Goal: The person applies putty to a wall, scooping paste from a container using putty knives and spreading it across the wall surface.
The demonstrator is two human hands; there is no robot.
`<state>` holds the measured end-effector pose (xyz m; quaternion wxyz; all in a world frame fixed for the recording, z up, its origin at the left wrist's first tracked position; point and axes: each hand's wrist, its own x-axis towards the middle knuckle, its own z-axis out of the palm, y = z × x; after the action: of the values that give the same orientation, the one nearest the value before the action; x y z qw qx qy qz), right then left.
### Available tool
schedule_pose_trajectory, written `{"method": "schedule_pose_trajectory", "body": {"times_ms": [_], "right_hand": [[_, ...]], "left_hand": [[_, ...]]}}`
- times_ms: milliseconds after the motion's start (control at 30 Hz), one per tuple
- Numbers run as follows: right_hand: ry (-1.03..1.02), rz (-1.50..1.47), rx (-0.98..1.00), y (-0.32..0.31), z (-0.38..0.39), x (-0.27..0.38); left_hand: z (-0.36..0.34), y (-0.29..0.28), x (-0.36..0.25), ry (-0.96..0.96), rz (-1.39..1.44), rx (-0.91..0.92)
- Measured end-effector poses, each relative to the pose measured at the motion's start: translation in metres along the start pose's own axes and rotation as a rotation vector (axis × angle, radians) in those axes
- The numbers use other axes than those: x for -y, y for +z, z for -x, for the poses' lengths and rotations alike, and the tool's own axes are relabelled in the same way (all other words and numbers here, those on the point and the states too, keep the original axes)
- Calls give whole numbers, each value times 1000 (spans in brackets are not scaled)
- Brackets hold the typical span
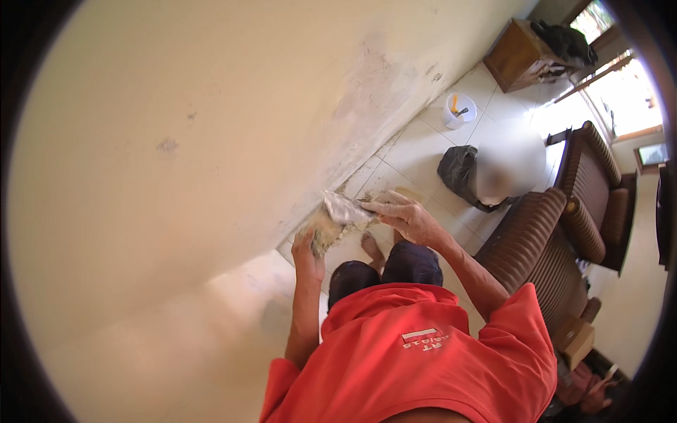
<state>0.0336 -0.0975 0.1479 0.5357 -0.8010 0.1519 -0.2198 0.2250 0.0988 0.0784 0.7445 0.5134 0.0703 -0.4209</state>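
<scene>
While the right hand clamps its fingers on a flat grey putty-smeared scraper blade against the cream plastered wall, the left hand grips a crumbly yellowish putty lump. A white plastic bucket stands well apart on the tiled floor.

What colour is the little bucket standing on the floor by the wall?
White; the bucket stands on the pale tiled floor, with something orange sticking out of it. The head view shows it.

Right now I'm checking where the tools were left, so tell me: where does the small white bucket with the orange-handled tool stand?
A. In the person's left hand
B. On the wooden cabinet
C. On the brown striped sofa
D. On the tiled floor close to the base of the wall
D: the white bucket stands on the tiled floor by the foot of the wall, apart from the wooden cabinet and sofa.
</scene>
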Motion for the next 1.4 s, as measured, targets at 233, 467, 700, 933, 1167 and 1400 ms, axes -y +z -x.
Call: {"method": "schedule_pose_trajectory", "body": {"times_ms": [233,467,700,933,1167,1400], "right_hand": [[-132,637,64,-25,26,14],[69,799,-31,-66,54,-23],[221,68,-32,-88,37,-4],[-2,239,-5,-146,53,-63],[586,-137,135,-209,92,-86],[896,-549,503,-213,90,-65]], "left_hand": [[12,55,-8,59,34,241],[26,63,1,174,72,161],[31,97,23,175,45,44],[48,166,83,128,196,91],[57,186,137,378,-91,-183],[64,177,184,509,-567,-163]]}}
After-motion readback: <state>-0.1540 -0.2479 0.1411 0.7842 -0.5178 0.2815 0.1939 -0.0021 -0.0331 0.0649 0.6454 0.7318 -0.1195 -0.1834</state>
